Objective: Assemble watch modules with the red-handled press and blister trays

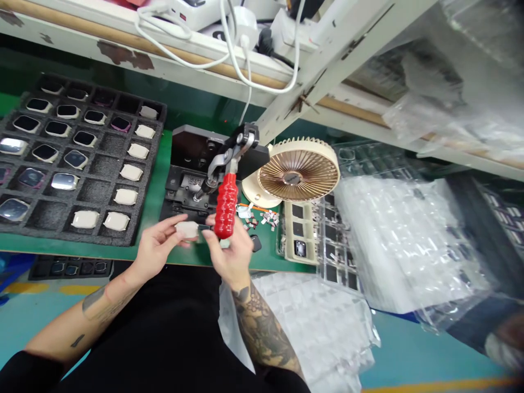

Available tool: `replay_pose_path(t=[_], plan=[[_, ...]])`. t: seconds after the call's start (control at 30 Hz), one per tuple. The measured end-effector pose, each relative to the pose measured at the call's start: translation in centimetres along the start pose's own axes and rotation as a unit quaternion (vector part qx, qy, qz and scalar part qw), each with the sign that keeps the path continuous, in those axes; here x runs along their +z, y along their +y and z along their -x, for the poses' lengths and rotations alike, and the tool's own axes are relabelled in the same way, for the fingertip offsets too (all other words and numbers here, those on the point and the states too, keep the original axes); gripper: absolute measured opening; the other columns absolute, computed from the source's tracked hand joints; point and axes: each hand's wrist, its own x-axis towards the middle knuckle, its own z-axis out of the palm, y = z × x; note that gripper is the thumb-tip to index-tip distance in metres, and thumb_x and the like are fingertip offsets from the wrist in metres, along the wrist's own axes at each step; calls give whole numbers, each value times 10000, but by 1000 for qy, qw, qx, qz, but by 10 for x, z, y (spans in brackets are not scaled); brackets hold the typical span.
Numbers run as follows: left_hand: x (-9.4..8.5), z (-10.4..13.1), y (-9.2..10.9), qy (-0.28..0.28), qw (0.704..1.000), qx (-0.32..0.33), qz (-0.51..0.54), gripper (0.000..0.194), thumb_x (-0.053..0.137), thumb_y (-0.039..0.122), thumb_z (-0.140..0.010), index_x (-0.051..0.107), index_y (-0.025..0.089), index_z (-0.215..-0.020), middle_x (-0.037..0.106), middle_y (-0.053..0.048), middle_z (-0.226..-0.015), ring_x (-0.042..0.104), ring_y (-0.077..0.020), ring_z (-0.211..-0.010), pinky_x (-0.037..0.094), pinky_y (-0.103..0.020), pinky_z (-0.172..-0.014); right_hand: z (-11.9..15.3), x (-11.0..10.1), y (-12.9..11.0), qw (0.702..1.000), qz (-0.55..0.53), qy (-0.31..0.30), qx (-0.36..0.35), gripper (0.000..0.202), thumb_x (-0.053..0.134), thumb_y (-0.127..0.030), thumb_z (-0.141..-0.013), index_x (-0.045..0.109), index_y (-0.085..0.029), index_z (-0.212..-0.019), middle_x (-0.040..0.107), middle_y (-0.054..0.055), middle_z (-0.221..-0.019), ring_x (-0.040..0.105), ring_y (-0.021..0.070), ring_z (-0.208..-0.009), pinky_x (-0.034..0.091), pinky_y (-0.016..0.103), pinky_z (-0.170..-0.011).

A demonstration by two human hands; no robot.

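Observation:
Between the thumb and fingers of my left hand [158,248] is a small pale smartwatch case [187,230], held just in front of the toggle press. My right hand [234,255] is closed close to it, partly behind the red handle [226,207]. A thin dark piece [204,226] runs from the right fingertips to the case; its kind is not clear. The black toggle press [192,188] stands behind both hands. To the left, a grey foam tray [96,191] holds several watches, some with dark screens, others showing pale faces.
A cream fan [298,170] stands right of the press. Small loose parts [268,218] and a dark square piece [256,243] lie on the green table. Farther right are a beige tray [311,248], clear blister trays [333,240] and plastic wrapping [409,245]. White cables [262,87] hang from the shelf.

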Motion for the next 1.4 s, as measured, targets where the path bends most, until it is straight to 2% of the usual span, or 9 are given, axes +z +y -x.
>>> replay_pose_path(t=[0.17, 0.3, 0.4, 0.57, 0.67, 0.77, 0.97, 1.2, 1.4], plan=[[-3, -3, 11, 51, 989, -82, 108, 650, 966, 380, -849, 731, 129, -1400, 861, -179, -1174, 870, -284, -937, 689, -302, -727, -69, -17, -4, 957, 135, 108, -233, 503, 560, -687, -1074, 693, -280, -1338, 682, 116, -1325, 697, 338, -1350, 639, 587, -1102], [-3, -2, 13, 45, 992, -59, 105, 531, 1052, 250, -698, 732, 140, -1107, 847, -90, -959, 795, -180, -744, 597, -222, -602, -112, -14, -26, 934, 136, 46, -329, 343, 433, -559, -1157, 673, -328, -1236, 716, 17, -1138, 781, 254, -1206, 639, 569, -1104], [-3, 0, 10, 24, 994, -54, 92, 510, 1052, 222, -690, 689, 165, -1044, 825, -54, -943, 772, -161, -751, 608, -225, -626, -125, -15, -51, 932, 88, 102, -335, 397, 443, -555, -1153, 609, -340, -1443, 729, 47, -1222, 783, 273, -1182, 661, 557, -1046], [-12, 14, 9, -30, 999, -23, -12, 368, 932, 306, -874, 755, 158, -1160, 838, -115, -1057, 831, -248, -985, 676, -298, -805, -84, -8, -48, 947, 13, 225, -227, 487, 572, -453, -1112, 598, -243, -1551, 731, 115, -1304, 757, 293, -1148, 673, 513, -932], [-24, 24, 12, -34, 993, 28, -108, 325, 883, 273, -910, 790, 173, -1205, 844, -100, -1092, 828, -228, -986, 683, -314, -897, -32, 8, -17, 983, 13, 86, -161, 328, 544, -210, -1101, 706, -246, -1384, 776, 73, -1049, 770, 241, -967, 676, 445, -846], [-30, 28, 15, -33, 981, 67, -177, 335, 875, 266, -909, 806, 189, -1228, 843, -81, -1106, 828, -225, -968, 694, -345, -949, -2, 30, 14, 986, 92, -84, -106, 428, 525, -142, -1089, 653, -236, -1487, 756, 144, -1331, 731, 291, -1252, 650, 507, -1057], [-26, 18, 30, -34, 955, 149, -254, 341, 793, 283, -988, 791, 243, -1326, 784, -111, -1306, 802, -243, -1060, 697, -345, -894, -20, 60, 43, 954, 222, -201, -11, 412, 455, -112, -1068, 734, -165, -1366, 749, 199, -1265, 692, 337, -1208, 593, 558, -1109], [-18, -4, 22, 45, 818, 243, -520, 429, 640, 258, -1088, 688, 272, -1514, 744, -124, -1421, 805, -261, -1056, 629, -327, -796, 9, 32, 26, 991, 102, -80, 36, 413, 473, -188, -1125, 662, -217, -1491, 718, 154, -1415, 682, 262, -1352, 578, 468, -1174], [14, -56, 24, -46, 743, 192, -640, 363, 515, 122, -1069, 800, 214, -1273, 776, -153, -1282, 806, -260, -818, 564, -338, -627, 38, -11, 32, 990, 138, -33, 14, 424, 549, -234, -1120, 652, -235, -1531, 727, 154, -1461, 703, 291, -1372, 612, 513, -1139]])
